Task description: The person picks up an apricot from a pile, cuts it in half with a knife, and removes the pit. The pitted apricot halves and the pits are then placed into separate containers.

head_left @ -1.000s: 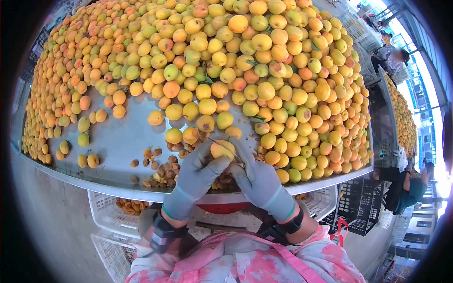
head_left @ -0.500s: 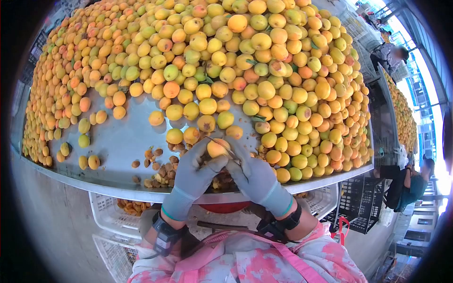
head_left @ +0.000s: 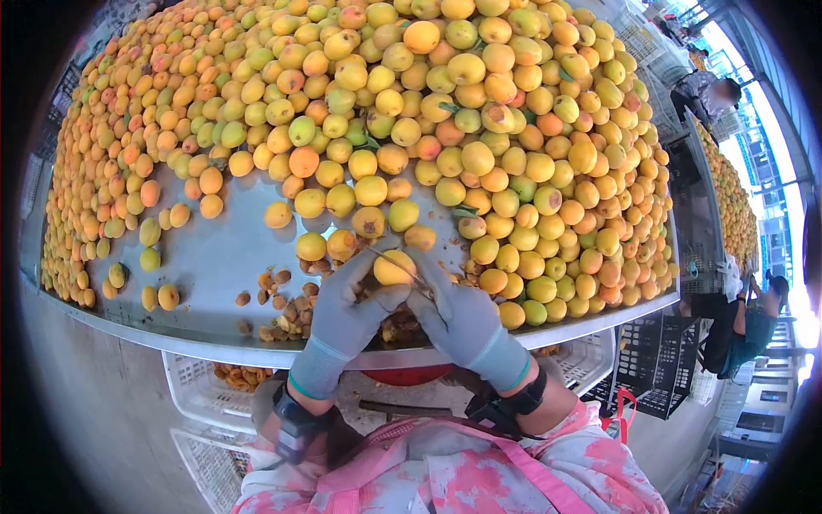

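Both my hands wear grey gloves and meet over the near edge of a metal table [head_left: 218, 257]. My left hand [head_left: 347, 308] is closed around a yellow apricot [head_left: 392, 268]. In my right hand [head_left: 462, 315] is a thin knife [head_left: 417, 277], its narrow blade lying against the apricot; the handle is mostly hidden by the fingers. Loose brown pits [head_left: 295, 313] lie left of my left hand. Several whole apricots [head_left: 368, 222] sit just beyond my fingertips.
A large heap of apricots [head_left: 505, 111] covers the far and right parts of the table. Below its front rim are a white crate [head_left: 190, 381] holding apricot pieces, a red container [head_left: 407, 375] and black crates [head_left: 658, 364]. Two people [head_left: 706, 96] are at the right.
My hands stay closed on the apricot and knife, with only a slight shift. The view has moved a little, so the heap appears slightly displaced.
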Demonstrator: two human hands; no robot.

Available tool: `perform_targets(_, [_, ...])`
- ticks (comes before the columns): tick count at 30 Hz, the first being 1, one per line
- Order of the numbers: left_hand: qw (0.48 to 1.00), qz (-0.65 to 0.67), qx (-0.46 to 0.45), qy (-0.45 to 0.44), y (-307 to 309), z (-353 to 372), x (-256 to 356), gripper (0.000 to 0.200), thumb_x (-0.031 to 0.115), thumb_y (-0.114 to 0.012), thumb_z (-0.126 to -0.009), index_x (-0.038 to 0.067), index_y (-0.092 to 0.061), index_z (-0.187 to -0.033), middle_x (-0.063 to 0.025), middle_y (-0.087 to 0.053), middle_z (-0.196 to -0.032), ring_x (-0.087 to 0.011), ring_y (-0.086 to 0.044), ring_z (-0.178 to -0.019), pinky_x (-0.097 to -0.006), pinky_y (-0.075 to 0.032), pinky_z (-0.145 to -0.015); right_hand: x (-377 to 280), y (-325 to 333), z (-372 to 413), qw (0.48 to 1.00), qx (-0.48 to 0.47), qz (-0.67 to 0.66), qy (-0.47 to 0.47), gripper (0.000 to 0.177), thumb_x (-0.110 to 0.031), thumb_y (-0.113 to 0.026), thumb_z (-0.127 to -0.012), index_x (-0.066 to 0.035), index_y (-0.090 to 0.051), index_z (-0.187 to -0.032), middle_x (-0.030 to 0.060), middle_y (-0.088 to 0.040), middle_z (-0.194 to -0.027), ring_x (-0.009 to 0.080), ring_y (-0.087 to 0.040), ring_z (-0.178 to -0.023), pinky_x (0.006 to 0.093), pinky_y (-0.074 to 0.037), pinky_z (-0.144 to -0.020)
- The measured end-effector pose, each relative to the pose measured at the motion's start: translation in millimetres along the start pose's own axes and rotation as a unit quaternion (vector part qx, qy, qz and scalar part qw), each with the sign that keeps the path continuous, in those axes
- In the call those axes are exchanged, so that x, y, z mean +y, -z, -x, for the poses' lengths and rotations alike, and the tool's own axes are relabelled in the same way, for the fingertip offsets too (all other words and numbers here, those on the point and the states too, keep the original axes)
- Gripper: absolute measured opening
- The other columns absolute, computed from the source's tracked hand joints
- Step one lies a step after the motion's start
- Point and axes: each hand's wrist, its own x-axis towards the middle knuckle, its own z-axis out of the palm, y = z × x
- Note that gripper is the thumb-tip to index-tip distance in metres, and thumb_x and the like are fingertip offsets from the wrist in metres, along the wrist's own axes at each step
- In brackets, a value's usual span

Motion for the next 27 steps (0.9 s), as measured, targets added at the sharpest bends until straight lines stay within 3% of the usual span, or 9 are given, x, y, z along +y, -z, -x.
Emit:
perform_targets(4, [0.993,0.118,0.020,0.021,-7,-1,-12,0.046,0.021,-0.065,-0.089,0.001,-0.052,-0.128,-0.0047,-0.064,-0.108,-0.0116,-0.061,-0.094,-0.0251,-0.050,-0.081,3,-11,-3,0.995,0.075,-0.067,0.027,0.063,-0.024,-0.057,-0.089,-0.005,-0.030,-0.143,0.0192,-0.059,-0.062,0.0360,-0.059,-0.052,0.0435,-0.046,-0.047])
perform_targets(6, [0.936,0.341,0.015,0.086,-11,-1,-10,0.042,0.025,-0.064,-0.091,0.002,-0.054,-0.125,-0.0050,-0.063,-0.110,-0.0133,-0.063,-0.093,-0.0268,-0.051,-0.081,8,-15,-1,0.995,0.088,-0.043,0.036,0.064,-0.025,-0.057,-0.090,-0.005,-0.029,-0.143,0.0194,-0.059,-0.062,0.0360,-0.059,-0.052,0.0438,-0.046,-0.047])
perform_targets(9, [0.906,0.402,0.024,0.132,-15,4,-16,0.041,0.028,-0.063,-0.091,0.002,-0.056,-0.122,-0.0057,-0.063,-0.111,-0.0145,-0.063,-0.093,-0.0285,-0.052,-0.080,10,-18,1,0.996,0.087,-0.008,0.031,0.066,-0.029,-0.056,-0.090,-0.005,-0.027,-0.144,0.0196,-0.059,-0.061,0.0361,-0.059,-0.053,0.0446,-0.046,-0.048])
perform_targets(13, [0.907,0.391,0.029,0.152,-12,4,-18,0.037,0.024,-0.063,-0.091,0.002,-0.057,-0.121,-0.0059,-0.063,-0.110,-0.0127,-0.062,-0.093,-0.0270,-0.052,-0.079,3,-12,0,0.999,0.039,0.025,-0.007,0.069,-0.032,-0.055,-0.089,-0.004,-0.025,-0.144,0.0195,-0.059,-0.060,0.0369,-0.059,-0.053,0.0457,-0.047,-0.048])
perform_targets(15, [0.998,0.054,0.021,0.032,-4,2,-11,0.037,0.020,-0.064,-0.090,0.001,-0.056,-0.121,-0.0063,-0.063,-0.109,-0.0111,-0.061,-0.093,-0.0255,-0.051,-0.078,4,-13,-2,0.999,0.026,0.034,-0.011,0.068,-0.032,-0.055,-0.089,-0.004,-0.025,-0.144,0.0197,-0.059,-0.061,0.0370,-0.059,-0.053,0.0457,-0.047,-0.048])
perform_targets(19, [0.997,0.058,0.048,0.010,-9,4,-7,0.037,0.018,-0.065,-0.089,0.000,-0.056,-0.120,-0.0049,-0.064,-0.106,-0.0101,-0.060,-0.091,-0.0239,-0.051,-0.077,-2,-12,-1,0.999,0.040,0.029,-0.007,0.068,-0.030,-0.056,-0.089,-0.004,-0.026,-0.143,0.0199,-0.059,-0.062,0.0370,-0.059,-0.052,0.0451,-0.048,-0.048])
perform_targets(21, [0.978,0.197,0.063,0.026,-13,6,-6,0.039,0.019,-0.066,-0.089,-0.001,-0.055,-0.120,-0.0041,-0.064,-0.104,-0.0106,-0.060,-0.090,-0.0235,-0.050,-0.076,0,-18,-1,0.998,0.058,0.022,0.002,0.068,-0.030,-0.056,-0.088,-0.004,-0.026,-0.143,0.0198,-0.059,-0.062,0.0368,-0.059,-0.052,0.0448,-0.048,-0.047])
perform_targets(24, [0.960,0.276,0.040,0.026,-13,1,-20,0.041,0.021,-0.066,-0.089,-0.002,-0.054,-0.121,-0.0042,-0.064,-0.103,-0.0109,-0.060,-0.090,-0.0238,-0.051,-0.076,-1,-17,-1,0.997,0.068,0.031,0.000,0.067,-0.030,-0.056,-0.088,-0.004,-0.027,-0.143,0.0196,-0.059,-0.062,0.0366,-0.059,-0.052,0.0442,-0.048,-0.047])
perform_targets(27, [0.963,0.253,0.050,0.076,-15,3,-14,0.039,0.020,-0.065,-0.089,-0.002,-0.055,-0.118,-0.0037,-0.063,-0.102,-0.0106,-0.059,-0.089,-0.0244,-0.050,-0.076,-5,-13,-1,0.997,0.049,0.051,-0.006,0.067,-0.029,-0.056,-0.088,-0.005,-0.026,-0.144,0.0195,-0.060,-0.062,0.0366,-0.060,-0.053,0.0441,-0.048,-0.048])
